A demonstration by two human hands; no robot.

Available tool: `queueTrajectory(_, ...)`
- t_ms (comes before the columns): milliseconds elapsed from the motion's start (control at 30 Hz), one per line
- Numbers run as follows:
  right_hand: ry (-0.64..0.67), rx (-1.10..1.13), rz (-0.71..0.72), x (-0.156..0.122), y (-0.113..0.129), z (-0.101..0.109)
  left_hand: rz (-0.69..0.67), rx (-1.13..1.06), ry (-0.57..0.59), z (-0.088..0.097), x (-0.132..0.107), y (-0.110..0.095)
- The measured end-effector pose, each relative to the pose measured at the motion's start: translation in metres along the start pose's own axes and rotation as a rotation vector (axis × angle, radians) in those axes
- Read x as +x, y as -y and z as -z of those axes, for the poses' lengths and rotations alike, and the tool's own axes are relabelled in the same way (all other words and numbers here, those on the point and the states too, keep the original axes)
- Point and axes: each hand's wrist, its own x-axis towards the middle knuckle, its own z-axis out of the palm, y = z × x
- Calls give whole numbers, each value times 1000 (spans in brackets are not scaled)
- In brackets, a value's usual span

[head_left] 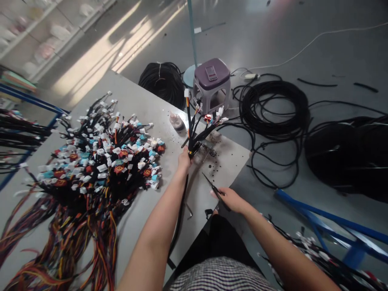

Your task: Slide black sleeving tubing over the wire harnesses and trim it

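Note:
My left hand (184,161) is closed around a black-sleeved wire harness (190,139) over the table. Its branches fan out beyond the fist, ending in white and red connectors, and its black tail runs back under my forearm. To the right, my right hand (229,199) grips a pair of dark scissors (214,188), blades pointing up and left toward the harness but apart from it. The blades look nearly together. Small black scraps dot the tabletop (233,157) near the harness. A bent metal hex key (189,211) lies beside my left forearm.
A big heap of wire harnesses (106,161) covers the table's left side. Black tubing coils (274,109) and a purple-topped stool (212,72) with a phone stand on the floor beyond. Blue metal frames (327,218) flank both sides. A small container (176,121) sits near the far edge.

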Motion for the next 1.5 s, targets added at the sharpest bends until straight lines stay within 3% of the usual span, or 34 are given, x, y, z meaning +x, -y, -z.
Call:
queueTrajectory(100,163,389,2,20,13,14,133,-221,-44,1,-10,0)
queueTrajectory(167,203,467,-22,33,27,23,118,-300,-25,4,-17,1)
queueTrajectory(433,249,343,30,66,67,46,53,-353,24,14,-21,9)
queueTrajectory(633,241,333,-38,65,92,41,89,-246,-37,21,-17,10)
queueTrajectory(733,167,359,-102,57,91,36,81,-153,-109,20,-21,1)
queueTrajectory(800,123,244,-128,51,80,35,70,-70,-129,20,-30,-7)
queueTrajectory(867,91,7,-86,45,64,38,29,-24,-8,21,-45,-17)
queueTrajectory(933,53,-164,33,36,52,44,-54,-44,252,22,-66,-26)
queueTrajectory(967,22,-146,105,31,49,47,-99,-69,397,22,-77,-29)
queueTrajectory(1000,-5,-41,185,25,49,50,-133,-92,533,21,-88,-32)
queueTrajectory(1100,-40,555,469,4,57,52,-145,-87,869,18,-118,-38)
queueTrajectory(1200,-113,871,664,-21,67,43,-159,-51,1045,14,-144,-40)
queueTrajectory(1267,-287,859,734,-39,71,33,-245,-39,1008,10,-165,-38)
queueTrajectory(1367,-623,813,811,-63,72,14,-507,0,766,5,-200,-26)
queueTrajectory(1433,-814,832,769,-74,72,-5,-683,46,567,3,-221,-12)
queueTrajectory(1500,-921,832,664,-82,70,-31,-740,116,433,4,-236,4)
